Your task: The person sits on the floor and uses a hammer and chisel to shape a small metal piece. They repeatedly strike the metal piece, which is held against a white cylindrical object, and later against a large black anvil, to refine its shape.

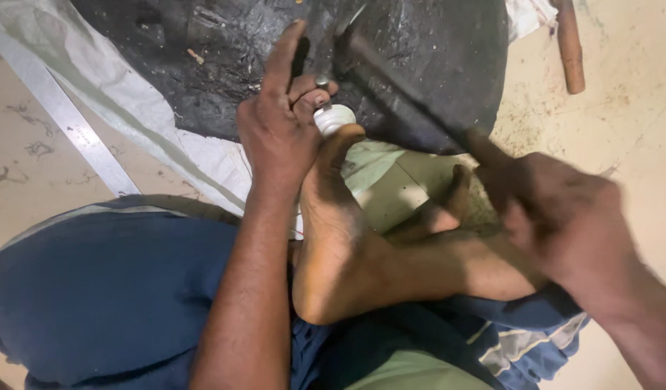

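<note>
Underneath, black slab [434,65] on pale floor [636,130]

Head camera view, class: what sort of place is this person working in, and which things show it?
Probably an informal floor-level workshop: a dark round slab on sacking, a hammer swung by the right hand, and a metal ruler on bare floor.

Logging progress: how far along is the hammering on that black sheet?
Done: cannot tell; the black sheet shows no clear finished mark. In hand: left hand steadies a thin dark tool upright, right hand swings a blurred hammer. Left: cannot tell.
</note>
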`<state>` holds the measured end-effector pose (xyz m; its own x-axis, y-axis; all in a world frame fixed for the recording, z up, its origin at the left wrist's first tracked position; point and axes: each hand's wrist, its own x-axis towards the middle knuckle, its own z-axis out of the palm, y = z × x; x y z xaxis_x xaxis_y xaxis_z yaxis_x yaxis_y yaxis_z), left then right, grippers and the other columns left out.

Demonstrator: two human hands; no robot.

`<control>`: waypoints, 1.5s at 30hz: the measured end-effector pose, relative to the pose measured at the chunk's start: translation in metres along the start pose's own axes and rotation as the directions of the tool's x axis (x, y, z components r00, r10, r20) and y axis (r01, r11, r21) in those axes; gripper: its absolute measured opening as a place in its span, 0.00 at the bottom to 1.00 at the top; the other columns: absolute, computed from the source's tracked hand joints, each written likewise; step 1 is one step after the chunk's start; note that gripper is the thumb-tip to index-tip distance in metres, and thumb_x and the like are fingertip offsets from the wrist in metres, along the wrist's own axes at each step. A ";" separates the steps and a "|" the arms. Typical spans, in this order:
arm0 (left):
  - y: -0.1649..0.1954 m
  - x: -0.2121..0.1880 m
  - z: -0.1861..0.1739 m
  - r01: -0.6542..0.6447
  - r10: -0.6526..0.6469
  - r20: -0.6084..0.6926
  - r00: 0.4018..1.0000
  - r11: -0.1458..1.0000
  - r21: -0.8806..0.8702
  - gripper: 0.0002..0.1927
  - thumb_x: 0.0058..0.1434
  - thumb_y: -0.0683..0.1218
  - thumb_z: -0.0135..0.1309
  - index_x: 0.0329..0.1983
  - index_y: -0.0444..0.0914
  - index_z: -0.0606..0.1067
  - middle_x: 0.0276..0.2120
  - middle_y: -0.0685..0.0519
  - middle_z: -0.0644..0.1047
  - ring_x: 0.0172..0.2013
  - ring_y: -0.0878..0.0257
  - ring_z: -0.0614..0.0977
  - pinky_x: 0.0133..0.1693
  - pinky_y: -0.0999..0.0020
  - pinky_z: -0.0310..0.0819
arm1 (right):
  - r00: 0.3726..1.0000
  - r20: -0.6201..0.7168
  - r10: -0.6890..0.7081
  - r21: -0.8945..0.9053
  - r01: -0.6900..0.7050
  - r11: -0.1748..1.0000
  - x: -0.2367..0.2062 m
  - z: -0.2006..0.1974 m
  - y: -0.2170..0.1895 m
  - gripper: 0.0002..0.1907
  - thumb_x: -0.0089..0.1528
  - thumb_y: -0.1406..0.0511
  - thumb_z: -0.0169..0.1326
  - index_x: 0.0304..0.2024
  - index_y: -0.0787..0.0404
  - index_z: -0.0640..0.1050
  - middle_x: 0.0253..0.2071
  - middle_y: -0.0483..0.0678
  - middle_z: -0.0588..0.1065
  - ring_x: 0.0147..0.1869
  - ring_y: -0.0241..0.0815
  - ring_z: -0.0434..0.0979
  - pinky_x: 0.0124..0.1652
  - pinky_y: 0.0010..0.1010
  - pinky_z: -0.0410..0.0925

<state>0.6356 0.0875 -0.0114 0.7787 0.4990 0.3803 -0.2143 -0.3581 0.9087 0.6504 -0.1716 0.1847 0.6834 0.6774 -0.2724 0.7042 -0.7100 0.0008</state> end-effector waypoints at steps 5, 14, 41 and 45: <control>0.006 0.002 -0.005 0.130 -0.124 0.103 0.987 0.990 -0.047 0.24 0.77 0.45 0.58 0.72 0.45 0.64 0.42 0.51 0.85 0.42 0.64 0.92 0.43 0.73 0.84 | 0.883 -0.242 0.402 0.725 -0.110 0.679 -0.011 0.004 -0.011 0.16 0.72 0.68 0.48 0.58 0.73 0.74 0.33 0.51 0.75 0.26 0.37 0.69 0.24 0.25 0.65; 0.005 0.002 0.000 0.085 -0.093 0.090 0.992 0.993 0.085 0.24 0.76 0.44 0.57 0.72 0.48 0.65 0.50 0.52 0.83 0.43 0.66 0.91 0.41 0.74 0.82 | 0.908 -0.308 0.282 0.465 -0.115 0.878 -0.016 0.009 -0.012 0.13 0.70 0.68 0.53 0.56 0.67 0.74 0.33 0.49 0.75 0.29 0.40 0.75 0.32 0.31 0.68; 0.020 0.009 -0.004 -0.154 0.098 0.204 0.974 0.946 0.284 0.33 0.68 0.37 0.64 0.71 0.50 0.66 0.33 0.55 0.83 0.32 0.63 0.85 0.34 0.69 0.76 | 0.880 -0.463 0.107 0.246 0.011 0.969 -0.029 0.064 -0.034 0.10 0.66 0.73 0.63 0.48 0.67 0.76 0.24 0.48 0.74 0.24 0.38 0.71 0.22 0.27 0.62; 0.023 0.009 -0.008 -0.164 0.108 0.225 0.968 0.955 0.249 0.39 0.58 0.44 0.72 0.71 0.48 0.66 0.35 0.53 0.82 0.34 0.59 0.84 0.36 0.65 0.75 | 0.753 -0.442 0.488 0.587 -0.168 0.792 -0.044 0.064 -0.046 0.15 0.69 0.74 0.50 0.59 0.68 0.71 0.27 0.45 0.74 0.27 0.32 0.75 0.27 0.23 0.68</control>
<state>0.6333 0.0901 0.0143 0.8636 0.2669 0.4276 -0.1858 -0.6201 0.7622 0.5754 -0.1808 0.1348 0.9431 0.2486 0.2207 0.3293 -0.7893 -0.5183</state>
